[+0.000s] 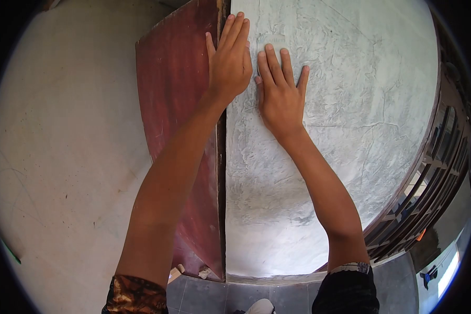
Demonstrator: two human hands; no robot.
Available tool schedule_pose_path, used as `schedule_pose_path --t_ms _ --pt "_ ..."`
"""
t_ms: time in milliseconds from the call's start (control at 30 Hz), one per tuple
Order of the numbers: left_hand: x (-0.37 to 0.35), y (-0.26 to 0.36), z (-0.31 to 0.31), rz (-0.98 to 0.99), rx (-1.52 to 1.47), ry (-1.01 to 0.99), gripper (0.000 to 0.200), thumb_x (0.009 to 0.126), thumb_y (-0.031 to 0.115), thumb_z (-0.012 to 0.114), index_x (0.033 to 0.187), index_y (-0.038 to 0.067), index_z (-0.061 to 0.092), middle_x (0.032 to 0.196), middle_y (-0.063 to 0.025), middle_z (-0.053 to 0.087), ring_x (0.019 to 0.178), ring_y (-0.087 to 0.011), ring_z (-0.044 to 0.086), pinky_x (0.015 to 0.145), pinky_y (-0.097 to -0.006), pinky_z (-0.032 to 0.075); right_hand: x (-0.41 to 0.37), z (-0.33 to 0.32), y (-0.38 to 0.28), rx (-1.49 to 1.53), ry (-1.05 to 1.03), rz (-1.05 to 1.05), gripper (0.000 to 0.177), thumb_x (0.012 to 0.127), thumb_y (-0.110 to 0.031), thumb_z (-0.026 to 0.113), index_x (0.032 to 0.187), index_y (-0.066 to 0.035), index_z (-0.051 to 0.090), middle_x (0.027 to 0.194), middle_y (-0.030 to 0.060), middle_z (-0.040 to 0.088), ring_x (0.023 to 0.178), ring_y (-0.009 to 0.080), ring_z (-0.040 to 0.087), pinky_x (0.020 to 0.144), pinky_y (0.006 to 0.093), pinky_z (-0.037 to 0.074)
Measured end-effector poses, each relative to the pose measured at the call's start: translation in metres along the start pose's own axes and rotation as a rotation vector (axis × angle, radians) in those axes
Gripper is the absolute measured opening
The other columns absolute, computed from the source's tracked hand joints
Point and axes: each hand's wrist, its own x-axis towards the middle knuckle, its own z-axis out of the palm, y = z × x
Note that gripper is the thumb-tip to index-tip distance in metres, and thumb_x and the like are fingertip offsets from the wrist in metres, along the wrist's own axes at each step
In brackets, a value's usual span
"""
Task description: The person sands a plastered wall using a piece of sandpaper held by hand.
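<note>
Palms lie flat, holding nothing: top centre, my left hand (230, 65) spans board (175, 104) and wall (350, 104); my right hand (280, 97), fingers spread, presses the wall.

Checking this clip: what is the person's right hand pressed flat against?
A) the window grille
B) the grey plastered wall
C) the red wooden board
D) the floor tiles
B: the right hand lies flat, fingers spread, on the grey plastered wall. It is to the right of the red wooden board, while the left hand sits at the seam between the two.
</note>
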Motion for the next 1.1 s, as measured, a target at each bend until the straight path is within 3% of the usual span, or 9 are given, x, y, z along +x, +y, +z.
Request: schedule_pose_path --t_ms 100,200,400,600,733,833,900,967,1100 --pt "0.001 0.001 -0.001 -0.004 -0.007 -0.003 0.049 0.106 0.008 0.04 0.154 0.005 0.047 0.165 -0.0099 0.04 0.157 -0.0285 0.028 0.121 -0.0676 0.013 0.023 0.01 0.013 -0.02 -0.005 -0.042 0.044 0.104 -0.023 0.055 0.147 -0.012 0.057 0.157 0.0021 0.05 0.149 0.0284 0.04 0.117 0.0723 0.022" --pt "0.001 0.001 0.0 -0.018 -0.001 -0.008 0.049 0.105 0.008 0.04 0.154 0.005 0.047 0.165 -0.01 0.04 0.157 -0.029 0.028 0.121 -0.0676 0.014 0.079 0.025 0.02 -0.074 0.149 -0.046 0.045 0.102 -0.022 0.057 0.146 -0.011 0.057 0.156 0.0028 0.051 0.147 0.0288 0.042 0.115 0.0727 0.024" --pt "-0.001 0.0 0.003 0.009 0.0 0.031 0.05 0.103 0.008 0.043 0.152 0.001 0.047 0.165 -0.0101 0.039 0.156 -0.0281 0.03 0.119 -0.0717 0.015 -0.004 0.003 0.004 0.01 0.01 -0.018 0.047 0.102 -0.024 0.057 0.147 -0.012 0.056 0.157 0.0036 0.05 0.149 0.0277 0.041 0.117 0.0714 0.023" --pt "0.002 -0.001 0.0 0.007 0.034 -0.003 0.051 0.102 0.007 0.044 0.152 0.001 0.047 0.165 -0.0101 0.04 0.156 -0.0281 0.029 0.12 -0.0716 0.015 0.084 0.021 0.026 -0.041 0.07 -0.01 0.045 0.107 -0.025 0.051 0.151 -0.014 0.052 0.16 0.0013 0.047 0.15 0.0289 0.039 0.114 0.0743 0.025" --pt "0.0 0.0 -0.001 0.013 0.029 0.001 0.051 0.102 0.008 0.043 0.152 0.001 0.046 0.165 -0.0101 0.039 0.156 -0.0279 0.029 0.12 -0.0713 0.015 0.005 0.006 0.007 -0.002 0.003 0.007 0.045 0.103 -0.025 0.058 0.145 -0.011 0.058 0.156 0.0021 0.05 0.148 0.0259 0.042 0.116 0.072 0.024" --pt "0.003 0.001 0.001 -0.003 0.006 0.02 0.051 0.104 0.007 0.041 0.155 0.005 0.046 0.166 -0.0103 0.039 0.157 -0.0293 0.029 0.121 -0.068 0.013 0.013 0.002 0.009 -0.034 0.007 -0.039 0.046 0.102 -0.025 0.059 0.146 -0.012 0.057 0.157 0.0011 0.05 0.149 0.0255 0.04 0.117 0.0723 0.023" --pt "0.001 0.002 0.0 -0.019 0.004 -0.002 0.051 0.104 0.007 0.042 0.155 0.005 0.046 0.165 -0.0105 0.04 0.156 -0.0295 0.029 0.121 -0.0682 0.013 0.066 0.018 0.023 -0.091 0.093 -0.038 0.045 0.102 -0.025 0.059 0.145 -0.013 0.058 0.157 0.001 0.05 0.149 0.0259 0.041 0.117 0.0725 0.023" --pt "0.002 0.002 0.0 -0.015 0.011 -0.006 0.051 0.104 0.007 0.041 0.154 0.005 0.046 0.165 -0.0105 0.04 0.156 -0.0295 0.029 0.121 -0.0683 0.014 0.091 0.023 0.027 -0.102 0.093 -0.05 0.045 0.108 -0.026 0.05 0.151 -0.015 0.052 0.16 0.001 0.047 0.151 0.0286 0.038 0.116 0.0736 0.024" --pt "0.0 0.001 0.0 -0.006 0.003 0.004 0.05 0.104 0.007 0.041 0.154 0.005 0.047 0.165 -0.0103 0.04 0.156 -0.0295 0.029 0.121 -0.068 0.014 0.022 0.011 0.01 -0.019 0.079 -0.013 0.044 0.102 -0.025 0.058 0.144 -0.012 0.059 0.156 0.0014 0.052 0.148 0.0261 0.041 0.116 0.0726 0.024"
